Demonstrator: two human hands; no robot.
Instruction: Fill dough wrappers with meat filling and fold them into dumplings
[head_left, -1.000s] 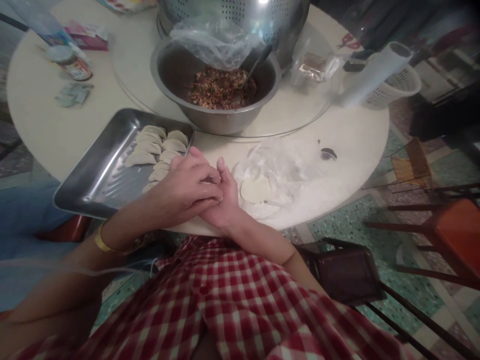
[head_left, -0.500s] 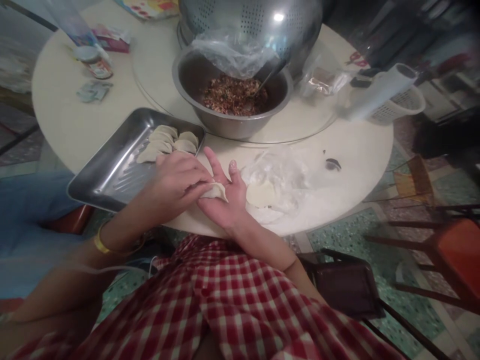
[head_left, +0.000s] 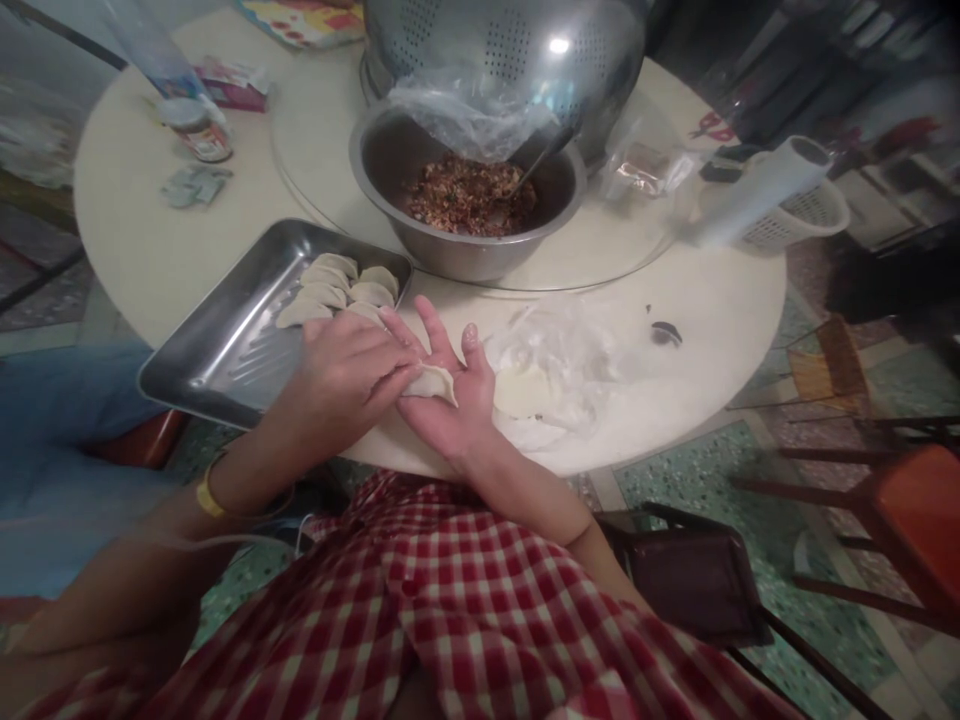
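Observation:
A pale folded dumpling (head_left: 433,384) lies across the upturned palm of my right hand (head_left: 461,405), whose fingers are stretched out and dusted with flour. My left hand (head_left: 349,365) comes over it from the left, fingers bunched, pinching the dumpling's left end; its fingertips are partly hidden. Behind my left hand is a steel tray (head_left: 225,330) with several finished dumplings (head_left: 322,285) at its far right corner. A round dough wrapper (head_left: 523,390) lies beside my right hand, next to a crumpled clear plastic bag (head_left: 577,345).
A steel bowl (head_left: 480,255) of minced filling (head_left: 472,195) with a spoon stands beyond my hands, a large colander (head_left: 510,50) behind it. A jar (head_left: 196,130) is at the left; a plastic-wrap roll (head_left: 772,190) and a white basket (head_left: 821,215) are at the right.
My left fingers have shifted slightly along the dumpling's edge, so more of the dumpling shows. My right hand stays under it. The whole view has moved slightly.

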